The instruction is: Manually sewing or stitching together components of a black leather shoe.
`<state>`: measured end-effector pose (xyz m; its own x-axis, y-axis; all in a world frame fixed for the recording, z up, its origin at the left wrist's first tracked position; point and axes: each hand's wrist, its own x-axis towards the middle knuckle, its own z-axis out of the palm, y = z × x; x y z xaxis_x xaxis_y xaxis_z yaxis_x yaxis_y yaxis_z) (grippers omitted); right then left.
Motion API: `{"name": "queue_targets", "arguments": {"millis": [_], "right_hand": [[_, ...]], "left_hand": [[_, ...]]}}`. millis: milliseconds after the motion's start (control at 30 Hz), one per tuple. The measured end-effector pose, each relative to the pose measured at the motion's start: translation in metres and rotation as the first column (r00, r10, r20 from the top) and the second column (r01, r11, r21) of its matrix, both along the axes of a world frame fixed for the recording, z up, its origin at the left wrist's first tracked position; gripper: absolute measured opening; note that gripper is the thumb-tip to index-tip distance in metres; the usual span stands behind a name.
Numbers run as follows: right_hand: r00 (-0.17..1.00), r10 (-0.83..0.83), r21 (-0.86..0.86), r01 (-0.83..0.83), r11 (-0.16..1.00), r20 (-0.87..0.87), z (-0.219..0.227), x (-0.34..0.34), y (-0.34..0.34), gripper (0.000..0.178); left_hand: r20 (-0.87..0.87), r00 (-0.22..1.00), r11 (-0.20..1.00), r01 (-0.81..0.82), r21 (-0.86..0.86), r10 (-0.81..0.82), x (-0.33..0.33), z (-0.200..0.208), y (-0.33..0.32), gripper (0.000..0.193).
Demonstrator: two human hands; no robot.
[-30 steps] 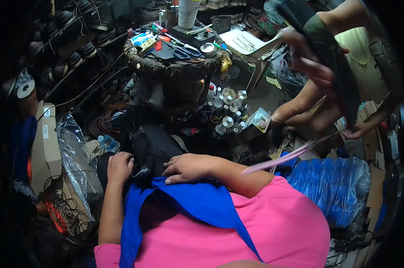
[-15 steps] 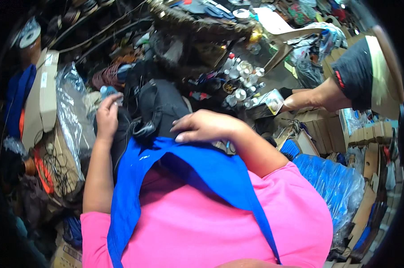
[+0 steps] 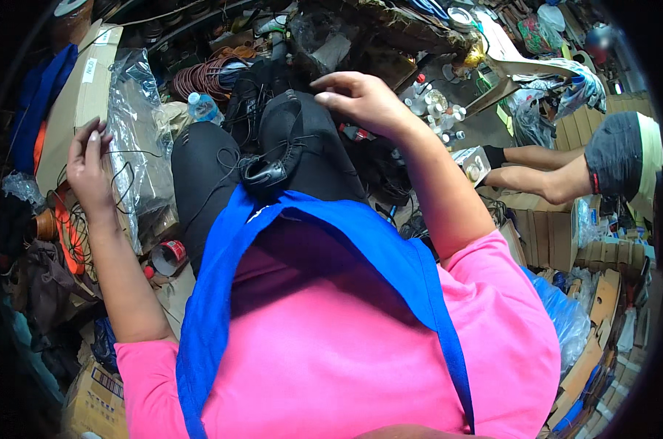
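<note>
A black shoe (image 3: 271,170) lies on my lap between my black-trousered thighs, against the blue apron (image 3: 331,219). Thin black cord loops loosely over my left thigh beside it. Out to the left, my left hand (image 3: 90,164) is raised over the cardboard with its fingers closed, and a thin black cord (image 3: 137,152) trails from it. My right hand (image 3: 364,102) hovers beyond my right knee, above and right of the shoe; its fingers reach forward with the thumb apart, and I see nothing in them. Beyond the lap is another dark laced shoe (image 3: 242,110).
A clear bottle with a blue cap (image 3: 203,108) stands beside coiled reddish cord (image 3: 205,77). Several small bottles (image 3: 437,106) cluster ahead right. Another person's bare leg (image 3: 533,179) is at right. Flat cardboard (image 3: 75,102) and plastic sheeting (image 3: 135,117) line the left.
My left hand has swung outward to the left, away from my lap. My right hand has lifted off the lap and moved forward and right. The shoe and loose cord now show more plainly.
</note>
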<state>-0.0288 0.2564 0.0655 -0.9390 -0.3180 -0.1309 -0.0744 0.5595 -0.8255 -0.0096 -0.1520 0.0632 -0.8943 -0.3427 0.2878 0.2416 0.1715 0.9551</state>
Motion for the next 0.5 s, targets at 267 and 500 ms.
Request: {"name": "queue_targets", "arguments": {"millis": [267, 500], "right_hand": [[0.979, 0.202, 0.413, -0.175, 0.894, -0.022, -0.029, -0.022, -0.046, 0.060], [0.987, 0.152, 0.306, -0.160, 0.938, 0.052, -0.038, -0.017, -0.037, 0.045]], "left_hand": [[0.100, 0.816, 0.413, 0.389, -0.824, -0.569, 0.048, -0.024, 0.116, 0.025], [0.200, 0.784, 0.154, 0.351, -0.924, -0.588, 0.047, -0.048, 0.159, 0.035]]}}
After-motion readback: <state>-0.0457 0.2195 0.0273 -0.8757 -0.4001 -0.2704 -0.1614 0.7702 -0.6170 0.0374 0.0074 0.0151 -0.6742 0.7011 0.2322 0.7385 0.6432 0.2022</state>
